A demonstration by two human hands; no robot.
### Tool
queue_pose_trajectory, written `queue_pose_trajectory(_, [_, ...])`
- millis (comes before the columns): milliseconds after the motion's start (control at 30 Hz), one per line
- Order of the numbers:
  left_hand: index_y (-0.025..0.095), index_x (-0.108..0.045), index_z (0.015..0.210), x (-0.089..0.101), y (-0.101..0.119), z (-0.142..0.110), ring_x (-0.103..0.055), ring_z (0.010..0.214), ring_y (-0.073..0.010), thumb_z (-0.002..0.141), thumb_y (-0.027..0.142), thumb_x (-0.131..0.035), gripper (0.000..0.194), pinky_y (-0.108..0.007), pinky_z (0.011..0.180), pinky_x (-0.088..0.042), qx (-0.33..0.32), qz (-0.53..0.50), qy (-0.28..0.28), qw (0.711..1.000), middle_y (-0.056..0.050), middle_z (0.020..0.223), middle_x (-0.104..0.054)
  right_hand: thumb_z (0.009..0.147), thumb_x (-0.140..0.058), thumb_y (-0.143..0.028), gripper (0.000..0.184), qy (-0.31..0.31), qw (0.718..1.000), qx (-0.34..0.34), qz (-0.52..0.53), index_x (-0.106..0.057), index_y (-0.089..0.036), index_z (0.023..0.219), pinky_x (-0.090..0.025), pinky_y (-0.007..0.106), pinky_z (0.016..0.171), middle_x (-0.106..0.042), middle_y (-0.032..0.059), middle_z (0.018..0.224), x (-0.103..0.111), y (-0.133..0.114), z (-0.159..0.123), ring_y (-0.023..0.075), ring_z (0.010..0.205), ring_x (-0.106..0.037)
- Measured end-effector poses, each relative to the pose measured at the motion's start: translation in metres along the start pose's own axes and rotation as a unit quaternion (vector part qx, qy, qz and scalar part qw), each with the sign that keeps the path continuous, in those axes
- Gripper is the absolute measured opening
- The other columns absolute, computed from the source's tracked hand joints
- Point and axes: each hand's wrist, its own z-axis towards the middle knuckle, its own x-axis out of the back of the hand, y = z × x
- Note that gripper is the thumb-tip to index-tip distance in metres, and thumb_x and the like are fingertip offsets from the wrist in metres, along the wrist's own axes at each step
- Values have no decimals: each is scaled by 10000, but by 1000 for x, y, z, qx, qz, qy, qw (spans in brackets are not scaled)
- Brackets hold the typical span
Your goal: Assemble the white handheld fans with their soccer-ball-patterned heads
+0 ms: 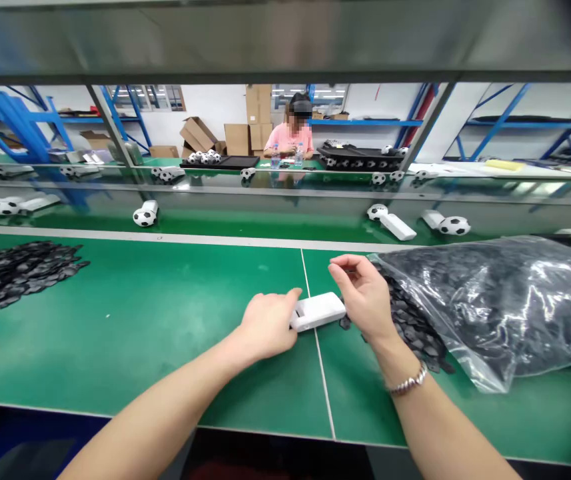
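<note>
A white rectangular plastic case [319, 311] lies on the green table [165, 320] at the seam between two mats. My left hand [268, 325] is closed on the case's left end. My right hand [362, 293] hovers just right of the case with thumb and fingers pinched together; what they hold, if anything, is too small to name. Loose small black parts [410, 327] spill from a clear plastic bag [505, 300] right beside my right hand.
A pile of black parts [15, 270] lies at the far left. On the conveyor beyond, white cases with soccer-ball pieces [144, 215] [452, 225] rest. A person in pink [292, 137] sits at a far table near cardboard boxes.
</note>
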Motion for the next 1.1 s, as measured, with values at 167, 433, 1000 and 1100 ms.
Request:
queue_pose_trajectory(167, [180,-458,1258,18,-29,-1,-596,936,-220,652,238,-666,644,-306,783,-478,-78,-349,28,933,-78,1102,-620,641,-732,-570,739,-136,975,-86,152,-450,-230,1233,-476,376,877,-471,120,1295,6,-3,1,266,1171,-463])
queue_pose_trajectory(433, [176,-548,1162,11,-21,2,-540,1034,-231,702,185,-624,467,-334,865,-441,-173,-359,75,914,-81,1179,-582,652,-794,-314,510,-198,960,-62,189,-537,-237,1086,-506,370,843,-595,62,1074,-17,-31,-28,226,977,-581])
queue_pose_trajectory(1000, [158,-493,1190,-7,-12,1,-560,1031,-211,819,259,-534,387,-341,905,-444,-156,-401,136,893,-100,1181,-578,753,-707,-325,372,-112,990,3,90,-543,-239,1076,-511,338,759,-597,52,1008,-27,-22,-38,217,901,-586])
queue_pose_trajectory(1100, [153,-488,1189,-6,-13,1,-585,991,-199,820,267,-538,390,-322,864,-471,-157,-437,116,878,-100,1169,-591,768,-694,-317,335,-107,991,13,75,-551,-251,1065,-510,335,736,-603,40,970,-27,-21,-38,210,865,-589])
